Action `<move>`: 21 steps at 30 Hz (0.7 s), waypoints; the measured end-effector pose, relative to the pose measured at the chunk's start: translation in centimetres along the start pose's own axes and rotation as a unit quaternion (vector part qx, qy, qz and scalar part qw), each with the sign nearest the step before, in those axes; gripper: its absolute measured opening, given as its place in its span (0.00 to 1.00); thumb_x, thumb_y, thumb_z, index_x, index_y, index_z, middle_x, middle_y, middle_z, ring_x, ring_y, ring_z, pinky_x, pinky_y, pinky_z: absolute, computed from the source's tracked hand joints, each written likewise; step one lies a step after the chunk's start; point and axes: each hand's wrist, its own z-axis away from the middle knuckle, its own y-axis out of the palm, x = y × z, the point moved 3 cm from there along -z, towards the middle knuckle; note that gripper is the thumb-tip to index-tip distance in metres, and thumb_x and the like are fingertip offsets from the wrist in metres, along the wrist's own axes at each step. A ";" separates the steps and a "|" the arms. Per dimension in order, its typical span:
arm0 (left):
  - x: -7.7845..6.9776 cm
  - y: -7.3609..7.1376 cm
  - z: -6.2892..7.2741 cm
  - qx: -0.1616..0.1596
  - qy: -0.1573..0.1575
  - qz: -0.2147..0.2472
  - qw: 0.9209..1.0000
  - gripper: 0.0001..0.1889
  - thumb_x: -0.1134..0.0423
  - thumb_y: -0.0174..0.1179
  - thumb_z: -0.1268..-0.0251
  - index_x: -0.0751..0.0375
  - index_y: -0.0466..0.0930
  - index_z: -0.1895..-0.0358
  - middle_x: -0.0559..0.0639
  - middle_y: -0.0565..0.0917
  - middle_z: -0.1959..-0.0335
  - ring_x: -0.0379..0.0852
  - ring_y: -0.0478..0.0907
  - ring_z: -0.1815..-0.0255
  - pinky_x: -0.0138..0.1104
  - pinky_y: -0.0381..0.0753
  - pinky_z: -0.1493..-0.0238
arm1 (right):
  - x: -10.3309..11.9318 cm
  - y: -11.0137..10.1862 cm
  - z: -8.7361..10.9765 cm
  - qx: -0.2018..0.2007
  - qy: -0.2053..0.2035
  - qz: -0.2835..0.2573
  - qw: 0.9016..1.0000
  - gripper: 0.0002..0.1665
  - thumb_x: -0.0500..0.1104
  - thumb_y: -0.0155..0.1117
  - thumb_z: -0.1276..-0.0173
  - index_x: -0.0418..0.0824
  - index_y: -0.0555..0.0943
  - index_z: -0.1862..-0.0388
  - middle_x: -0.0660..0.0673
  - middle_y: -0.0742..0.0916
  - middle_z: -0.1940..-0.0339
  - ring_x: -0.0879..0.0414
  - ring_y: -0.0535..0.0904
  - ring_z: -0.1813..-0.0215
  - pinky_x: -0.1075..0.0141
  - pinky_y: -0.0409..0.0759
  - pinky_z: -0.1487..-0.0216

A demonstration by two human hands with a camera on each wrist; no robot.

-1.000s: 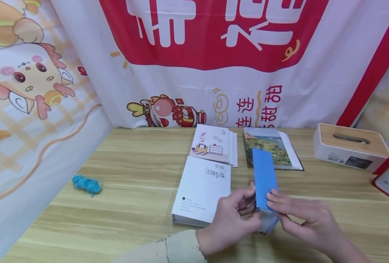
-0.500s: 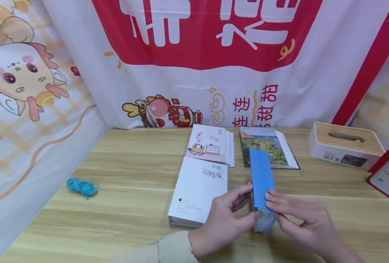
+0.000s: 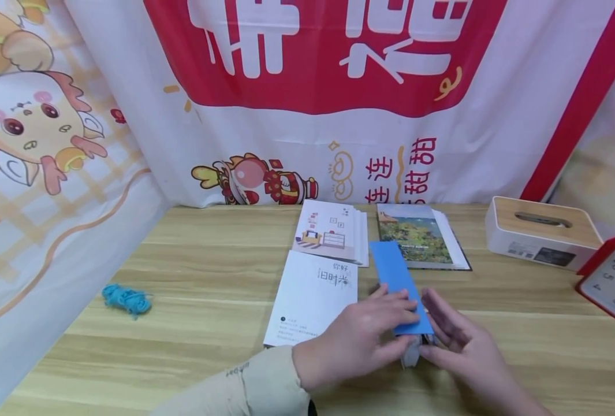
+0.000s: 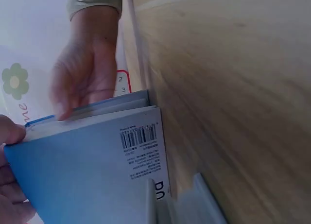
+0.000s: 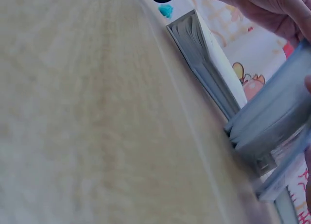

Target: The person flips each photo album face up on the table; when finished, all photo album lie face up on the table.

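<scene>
A blue photo album (image 3: pixel 390 277) stands on edge on the table, its narrow blue side up and leaning left. My left hand (image 3: pixel 364 335) reaches over that blue side, fingers across it and thumb at the near end, gripping it. My right hand (image 3: pixel 465 346) holds the album's right side, thumb low by the near end. In the left wrist view the back cover (image 4: pixel 102 170) shows a barcode, and the right hand's fingertips dip in at the page edges. From the right wrist, the grey pages (image 5: pixel 272 107) stand apart from one cover (image 5: pixel 286 165).
A thick white album (image 3: pixel 312 300) lies just left of my hands, thin booklets (image 3: pixel 328 231) beyond it. Behind the blue album lies another with a garden-picture cover (image 3: pixel 416 237). Blue yarn (image 3: pixel 126 299) lies far left; a tissue box (image 3: pixel 543 231) and red clock (image 3: pixel 614 277) stand right.
The blue album's top has tipped to the left. My left hand has shifted from its left side onto its top, and my right hand has dropped from the top to the right side.
</scene>
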 end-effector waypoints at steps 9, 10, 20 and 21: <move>0.1 0.8 -0.8 0.100 0.012 -0.008 0.995 0.10 0.64 0.58 0.38 0.62 0.82 0.55 0.50 0.83 0.52 0.41 0.74 0.42 0.28 0.58 0.33 | -2.7 -0.3 0.2 0.023 0.015 0.019 0.999 0.39 0.30 0.65 0.44 0.25 0.61 0.35 0.52 0.75 0.37 0.73 0.71 0.43 0.77 0.73 0.48; 0.0 0.8 -0.8 0.105 0.018 -0.015 0.994 0.10 0.65 0.57 0.37 0.61 0.82 0.55 0.49 0.84 0.53 0.41 0.74 0.42 0.27 0.57 0.33 | -2.8 -0.3 0.3 0.011 0.015 0.045 0.999 0.36 0.31 0.65 0.44 0.25 0.64 0.37 0.54 0.77 0.41 0.73 0.72 0.44 0.77 0.74 0.50; 0.1 1.0 -2.0 0.107 0.024 -0.089 0.990 0.09 0.72 0.54 0.39 0.58 0.83 0.62 0.48 0.85 0.57 0.39 0.79 0.49 0.25 0.64 0.37 | -2.2 -0.4 0.3 -0.041 0.086 0.193 0.977 0.27 0.42 0.70 0.46 0.38 0.78 0.45 0.41 0.82 0.47 0.74 0.76 0.52 0.75 0.78 0.55; 0.2 1.1 -2.1 0.106 0.024 -0.097 0.989 0.09 0.73 0.55 0.40 0.58 0.83 0.62 0.48 0.85 0.57 0.39 0.79 0.50 0.25 0.64 0.38 | -2.1 -0.4 0.1 -0.044 0.083 0.208 0.974 0.28 0.42 0.71 0.47 0.39 0.78 0.46 0.41 0.83 0.47 0.73 0.77 0.52 0.75 0.79 0.55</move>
